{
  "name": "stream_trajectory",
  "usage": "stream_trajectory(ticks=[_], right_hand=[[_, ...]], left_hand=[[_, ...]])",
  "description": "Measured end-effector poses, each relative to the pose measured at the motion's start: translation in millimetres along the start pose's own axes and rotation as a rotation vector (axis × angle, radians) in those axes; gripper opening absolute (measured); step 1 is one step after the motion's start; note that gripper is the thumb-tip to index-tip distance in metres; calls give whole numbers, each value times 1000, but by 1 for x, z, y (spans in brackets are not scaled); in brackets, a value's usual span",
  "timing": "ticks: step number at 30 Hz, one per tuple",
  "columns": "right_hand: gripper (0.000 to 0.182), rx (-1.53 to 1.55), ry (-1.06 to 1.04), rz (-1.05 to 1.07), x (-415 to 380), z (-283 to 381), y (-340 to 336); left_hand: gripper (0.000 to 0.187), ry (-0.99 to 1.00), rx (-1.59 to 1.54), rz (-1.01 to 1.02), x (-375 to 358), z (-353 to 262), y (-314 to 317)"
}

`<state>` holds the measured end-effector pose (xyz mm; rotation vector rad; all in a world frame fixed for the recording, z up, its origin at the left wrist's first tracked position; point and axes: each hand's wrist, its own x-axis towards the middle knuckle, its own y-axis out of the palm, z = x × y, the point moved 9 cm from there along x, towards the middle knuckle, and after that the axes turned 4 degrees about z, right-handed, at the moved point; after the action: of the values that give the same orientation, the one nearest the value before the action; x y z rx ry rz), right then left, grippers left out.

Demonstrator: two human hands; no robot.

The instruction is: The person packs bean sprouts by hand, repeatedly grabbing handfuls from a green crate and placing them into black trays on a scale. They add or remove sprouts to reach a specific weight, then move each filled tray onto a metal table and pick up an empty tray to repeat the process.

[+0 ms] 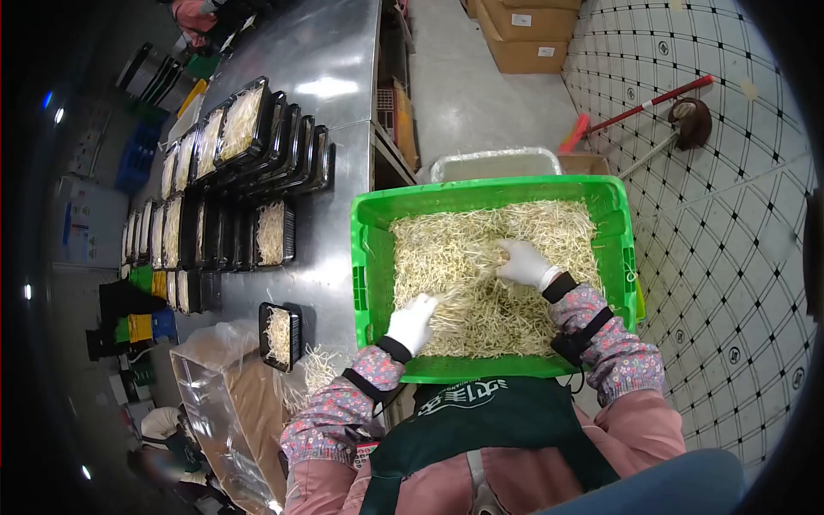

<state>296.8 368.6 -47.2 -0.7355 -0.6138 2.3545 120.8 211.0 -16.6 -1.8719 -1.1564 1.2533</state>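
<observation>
Bean sprouts (524,330) fill much of a green crate (489,190) in front of me. My left hand (412,324), in a white glove, is at the crate's left front, its fingers closed on some sprouts. My right hand (525,263), also white-gloved, reaches into the sprouts right of the middle; its fingertips are partly hidden among them, so what they grip is unclear. Left of the crate, a black tray (297,336) holding some sprouts stands on the steel table (330,249).
Stacked black trays of sprouts (245,129) stand on the table's left side. Loose sprouts (318,369) lie near a plastic-lined box (232,412). Cardboard boxes (528,34) and a red-handled tool (648,103) are beyond. Another person (176,442) is at lower left.
</observation>
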Motion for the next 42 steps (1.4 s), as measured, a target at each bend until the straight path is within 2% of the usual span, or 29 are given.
stream_trajectory(ticks=[1,2,3,5,6,7,9,11,13,15,17,21,23,25,27,29,31,33,35,36,37,39,42], right_hand=[[60,81,34,84,3,13,5],[79,50,18,218,9,17,27],[79,41,10,221,13,11,38],[102,-22,-110,284,18,4,63],[111,70,-45,335,22,-4,66],[111,66,-55,347,23,-4,71],[113,103,51,250,27,-13,71],[115,52,17,246,13,9,90],[116,-310,-175,145,-10,57,104],[114,-537,-373,71,-37,105,115],[105,-662,-503,43,-48,117,131],[83,-368,-345,168,6,63,115],[73,-171,-231,39,36,24,90],[71,-107,-229,44,46,20,70],[82,-238,-176,38,46,19,71],[87,-511,-194,-66,24,46,80],[91,-517,-209,-56,18,52,91],[81,-400,-256,-29,33,33,98],[71,98,-103,215,55,6,99],[67,178,-97,231,59,1,90],[64,257,-88,239,60,-4,81],[61,341,-137,80,50,-6,48],[63,513,-61,56,52,-73,32]], left_hand=[[70,100,22,-70,2,-22,-8],[77,78,6,-73,5,-34,-10],[77,72,5,-83,3,-34,-11],[79,-6,-160,-162,-5,-24,-12],[80,-17,-249,-172,-15,-11,-11],[70,-91,-377,-238,-26,3,-16],[60,-121,-485,-404,-52,21,-27],[45,-220,-680,-509,-77,28,-40],[39,-310,-823,-658,-103,37,-37],[37,-355,-823,-743,-127,34,-38],[35,-407,-838,-809,-149,32,-31],[30,-471,-873,-933,-189,25,-14],[29,-501,-910,-1006,-212,25,-3],[28,-518,-927,-1141,-238,27,10],[28,-607,-826,-1170,-263,25,18],[29,-748,-1039,-1213,-283,34,45],[31,-807,-1077,-1288,-295,42,61],[32,-812,-1123,-1315,-301,53,80],[34,-816,-1116,-1295,-305,56,77],[34,-825,-1133,-1300,-307,57,76],[34,-823,-1151,-1303,-307,59,72],[32,-741,-1135,-1400,-312,63,64],[31,-675,-1285,-1365,-318,70,58]])
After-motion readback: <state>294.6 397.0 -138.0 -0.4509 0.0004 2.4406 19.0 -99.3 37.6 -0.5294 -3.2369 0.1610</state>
